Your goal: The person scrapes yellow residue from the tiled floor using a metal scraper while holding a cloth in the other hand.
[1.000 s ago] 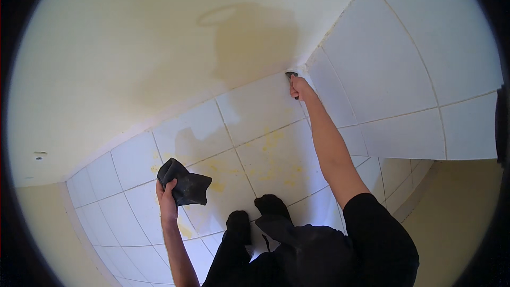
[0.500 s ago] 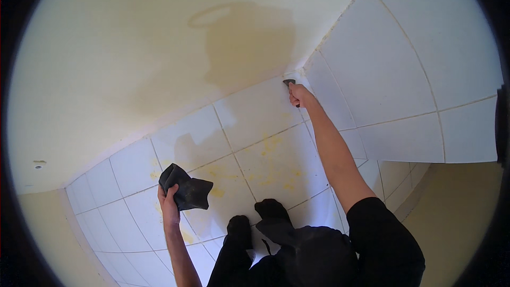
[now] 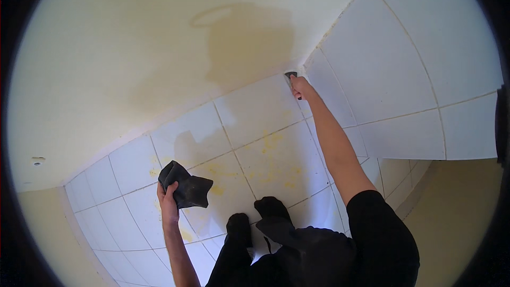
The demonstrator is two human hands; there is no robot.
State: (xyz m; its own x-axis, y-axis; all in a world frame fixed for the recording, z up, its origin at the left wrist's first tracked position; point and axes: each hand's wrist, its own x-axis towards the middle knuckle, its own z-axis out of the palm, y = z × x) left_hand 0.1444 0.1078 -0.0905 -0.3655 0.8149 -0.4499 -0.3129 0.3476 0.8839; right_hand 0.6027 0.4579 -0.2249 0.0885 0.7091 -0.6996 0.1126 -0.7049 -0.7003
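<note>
My right hand is closed around a small scraper with a dark, wide blade. Its blade is at the far corner, where the white tiles meet the cream wall and the tiled side on the right. Whether the edge touches the surface is hard to tell. On the left, my left hand grips a black, stiff-looking pouch or folded sheet, thumb on its near face and the other fingers mostly hidden behind it. The pouch is held above the tiled floor.
Yellow smears mark the tiles in front of my dark-covered feet. A tiled side surface rises at the right, ending in a lower edge. A small fitting is on the wall at far left. Shadows fall across the cream wall.
My right hand and the scraper have moved slightly farther away, toward the corner. My left hand and the black pouch have stayed nearly still.
</note>
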